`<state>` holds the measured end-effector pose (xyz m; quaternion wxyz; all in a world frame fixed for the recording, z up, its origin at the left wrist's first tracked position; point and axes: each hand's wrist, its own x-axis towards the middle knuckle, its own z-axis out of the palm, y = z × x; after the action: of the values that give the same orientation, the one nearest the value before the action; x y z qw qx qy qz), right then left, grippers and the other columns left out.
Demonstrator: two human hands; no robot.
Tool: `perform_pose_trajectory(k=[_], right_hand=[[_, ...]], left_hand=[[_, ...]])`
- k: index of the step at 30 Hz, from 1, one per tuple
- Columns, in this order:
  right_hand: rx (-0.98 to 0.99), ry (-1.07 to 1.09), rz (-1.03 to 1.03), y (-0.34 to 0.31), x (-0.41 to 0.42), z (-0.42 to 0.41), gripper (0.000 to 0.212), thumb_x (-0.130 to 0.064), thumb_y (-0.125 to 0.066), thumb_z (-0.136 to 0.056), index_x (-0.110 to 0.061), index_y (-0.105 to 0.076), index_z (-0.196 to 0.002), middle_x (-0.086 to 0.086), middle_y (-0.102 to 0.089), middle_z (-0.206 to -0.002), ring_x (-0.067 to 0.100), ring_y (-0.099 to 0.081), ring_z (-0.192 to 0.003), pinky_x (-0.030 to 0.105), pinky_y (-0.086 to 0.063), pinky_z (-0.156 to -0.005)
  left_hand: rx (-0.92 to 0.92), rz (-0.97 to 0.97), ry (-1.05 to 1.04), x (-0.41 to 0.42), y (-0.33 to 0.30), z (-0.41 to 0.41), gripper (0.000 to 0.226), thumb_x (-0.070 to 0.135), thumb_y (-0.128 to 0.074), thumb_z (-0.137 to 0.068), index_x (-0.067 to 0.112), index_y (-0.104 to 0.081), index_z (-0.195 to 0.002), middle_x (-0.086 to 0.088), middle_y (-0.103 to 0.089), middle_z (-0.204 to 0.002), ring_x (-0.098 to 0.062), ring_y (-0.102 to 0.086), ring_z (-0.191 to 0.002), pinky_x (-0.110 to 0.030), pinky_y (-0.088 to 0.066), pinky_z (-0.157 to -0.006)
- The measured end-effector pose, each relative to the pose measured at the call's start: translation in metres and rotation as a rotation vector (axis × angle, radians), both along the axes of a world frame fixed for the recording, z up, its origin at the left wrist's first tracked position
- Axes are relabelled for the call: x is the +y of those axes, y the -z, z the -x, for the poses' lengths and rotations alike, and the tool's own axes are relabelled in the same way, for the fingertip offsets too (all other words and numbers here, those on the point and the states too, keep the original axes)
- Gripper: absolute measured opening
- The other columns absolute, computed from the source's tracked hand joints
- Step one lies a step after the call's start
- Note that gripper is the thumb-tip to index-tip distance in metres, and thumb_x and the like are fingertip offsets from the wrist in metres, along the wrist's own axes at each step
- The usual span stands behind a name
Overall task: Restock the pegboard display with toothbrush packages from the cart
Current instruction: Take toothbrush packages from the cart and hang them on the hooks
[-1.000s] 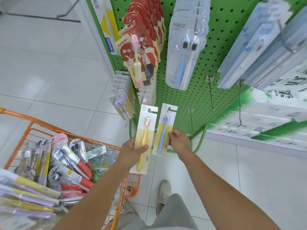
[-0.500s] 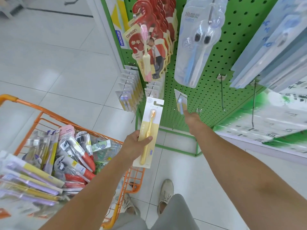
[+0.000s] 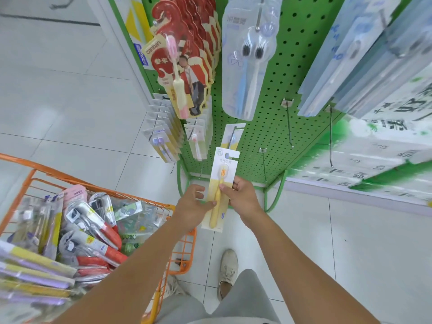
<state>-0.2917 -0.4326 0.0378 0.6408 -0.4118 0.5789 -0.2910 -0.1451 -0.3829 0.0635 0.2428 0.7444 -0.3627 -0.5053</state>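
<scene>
So the blue toothbrush pack is hanging on its hook on the green pegboard now, one restock done. Half a second back the right hand was still stretched out up there sliding it on, and a second back it held that pack low beside the yellow one.

Now the right hand has come back down and is pinching the right edge of the yellow toothbrush pack, thumb across the front. The left hand is on the left edge lower down, thumb on the card, the other fingers loosening off it from what I can tell. Looks like a handover to the right hand. Earlier the left hand had that pack alone.

The yellow pack sits just below the hung blue one, its hang hole not yet on the hook, so my guess is it goes on the same hook next.

The orange cart, down-left of the pegboard, is loaded with packages, so plenty left to hang.
</scene>
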Motion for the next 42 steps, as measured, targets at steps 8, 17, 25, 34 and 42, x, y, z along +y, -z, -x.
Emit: perform_pose_trajectory(k=[8,17,25,34,42], right_hand=[[0.191,-0.060,0.028,0.029,-0.035,0.007,0.014,-0.014,-0.066,-0.096,-0.008,-0.067,-0.109,0.019,-0.073,-0.107,0.029,-0.068,-0.090,0.045,-0.056,-0.090],[0.357,0.015,0.031,0.022,-0.092,0.010,0.028,-0.018,-0.054,-0.103,-0.003,-0.057,-0.079,0.005,-0.045,-0.066,0.015,-0.037,-0.059,0.027,-0.033,-0.058],[0.356,0.242,-0.063,0.024,-0.166,-0.001,0.047,-0.044,-0.065,-0.096,-0.010,-0.049,-0.066,0.011,-0.056,-0.070,0.025,-0.054,-0.065,0.030,-0.045,-0.072],[0.242,0.294,-0.314,0.022,-0.135,0.008,0.052,-0.053,-0.047,-0.101,-0.009,-0.059,-0.126,0.005,-0.056,-0.104,0.024,-0.064,-0.103,0.035,-0.054,-0.088],[0.157,-0.421,-0.426,0.021,0.063,-0.085,0.018,-0.021,-0.064,-0.098,-0.006,-0.067,-0.106,0.013,-0.072,-0.095,0.024,-0.068,-0.083,0.033,-0.056,-0.079]], left_hand=[[0.020,0.014,-0.080,0.008,-0.005,-0.015,0.033,0.028,-0.068,-0.094,0.015,-0.058,-0.122,0.002,-0.063,-0.105,-0.012,-0.057,-0.080,-0.023,-0.044,-0.066],[0.093,0.000,-0.142,0.022,-0.003,-0.026,0.023,0.025,-0.066,-0.096,0.018,-0.059,-0.116,0.002,-0.063,-0.102,-0.020,-0.059,-0.081,-0.026,-0.050,-0.065],[0.124,-0.019,-0.212,0.038,0.014,-0.038,0.018,0.025,-0.070,-0.093,0.023,-0.062,-0.109,-0.005,-0.067,-0.103,-0.021,-0.065,-0.089,-0.041,-0.052,-0.081],[0.124,-0.030,-0.283,0.060,0.021,-0.065,0.015,0.029,-0.070,-0.092,0.026,-0.065,-0.106,-0.006,-0.068,-0.103,-0.025,-0.066,-0.088,-0.042,-0.054,-0.081],[-0.112,0.082,-0.380,0.126,-0.001,-0.135,0.014,0.017,-0.067,-0.094,0.010,-0.067,-0.105,0.003,-0.062,-0.089,-0.015,-0.061,-0.083,-0.019,-0.050,-0.070]])
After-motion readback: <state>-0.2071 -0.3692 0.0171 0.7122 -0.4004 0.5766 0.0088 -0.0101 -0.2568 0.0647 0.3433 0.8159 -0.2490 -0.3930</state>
